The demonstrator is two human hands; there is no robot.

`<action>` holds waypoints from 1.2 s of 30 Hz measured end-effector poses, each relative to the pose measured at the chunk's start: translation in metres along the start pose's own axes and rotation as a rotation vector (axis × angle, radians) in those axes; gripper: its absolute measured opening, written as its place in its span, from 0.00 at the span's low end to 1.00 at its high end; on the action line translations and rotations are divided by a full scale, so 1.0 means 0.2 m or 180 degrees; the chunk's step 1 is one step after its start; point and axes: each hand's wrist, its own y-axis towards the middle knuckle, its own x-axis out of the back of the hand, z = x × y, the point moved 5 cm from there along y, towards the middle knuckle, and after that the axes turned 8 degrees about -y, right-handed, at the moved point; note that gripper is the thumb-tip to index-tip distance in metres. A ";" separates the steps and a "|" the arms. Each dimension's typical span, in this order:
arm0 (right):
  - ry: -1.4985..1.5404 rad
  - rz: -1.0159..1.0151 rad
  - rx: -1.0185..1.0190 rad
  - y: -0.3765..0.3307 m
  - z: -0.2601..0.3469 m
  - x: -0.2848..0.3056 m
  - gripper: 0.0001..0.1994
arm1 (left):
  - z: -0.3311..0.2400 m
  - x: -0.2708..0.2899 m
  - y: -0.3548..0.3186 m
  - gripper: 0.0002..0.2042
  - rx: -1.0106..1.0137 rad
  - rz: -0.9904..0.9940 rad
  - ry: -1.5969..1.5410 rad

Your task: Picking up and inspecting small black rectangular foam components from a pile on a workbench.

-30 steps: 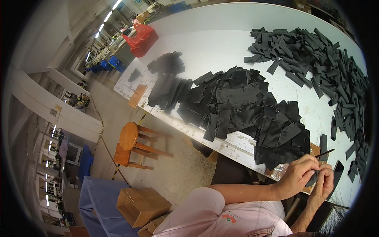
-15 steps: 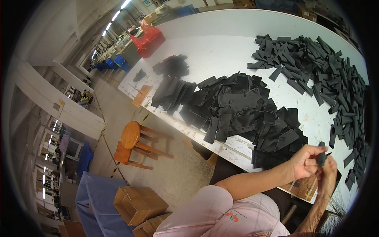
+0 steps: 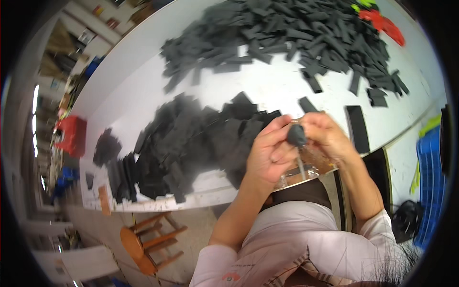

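Your hands are both on the dark piece [image 3: 296,135], held up off the table [image 3: 279,81] in front of you. Left hand [image 3: 271,153] is on its left side, fingers curled in, thumb and index close together on it. Right hand [image 3: 327,136] has its right upper side, fingertips pinched in; exact contact is blurred. Neither hand is nearer: piece sits between them. It looks bunched and end-on to you, so can't call its long axis. Clear plastic [image 3: 311,171] lies just your side of the piece. Near pile [image 3: 210,138] of dark cloth is left of the piece. One flat dark strip [image 3: 357,129] lies right of the piece, long axis running roughly away from you; right hand is nearer to it. Far pile [image 3: 267,28] spreads beyond the piece, well apart. Red bag [image 3: 71,136] is far left of the piece.
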 end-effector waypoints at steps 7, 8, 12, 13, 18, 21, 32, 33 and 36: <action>0.0386 0.0220 -0.0301 0.04 -0.13 0.01 0.12 | 0.00 0.11 0.00 0.06 0.0041 -0.1057 -0.0722; 0.0103 0.0153 -0.0205 0.06 -0.08 -0.01 0.13 | 0.00 0.06 0.02 0.08 -0.0007 -0.0861 -0.1134; 0.0215 0.0424 -0.0043 0.07 -0.03 -0.05 0.13 | 0.00 -0.02 -0.02 0.11 -0.0060 -0.0384 -0.1864; 0.0139 0.0514 -0.0125 0.08 -0.06 -0.05 0.13 | 0.00 0.09 -0.02 0.11 -0.0162 -0.0693 -0.1607; 0.0965 0.0534 -0.0379 0.03 -0.16 0.00 0.13 | 0.01 0.12 -0.08 0.11 -0.0634 -0.0947 0.1519; 0.0692 0.0674 -0.0170 0.05 -0.15 0.03 0.12 | 0.01 -0.01 -0.07 0.14 -0.1128 -0.0778 0.2409; 0.0791 0.1297 -0.0035 0.05 -0.19 0.00 0.11 | 0.04 0.07 -0.11 0.17 -0.1139 -0.0345 0.2446; 0.0589 0.1084 0.0080 0.07 -0.18 0.00 0.11 | 0.01 0.04 -0.12 0.17 -0.1706 -0.0500 0.3556; -0.0119 0.0556 0.0377 0.07 -0.11 0.03 0.11 | -0.01 -0.13 -0.12 0.13 -0.2809 -0.0396 0.5060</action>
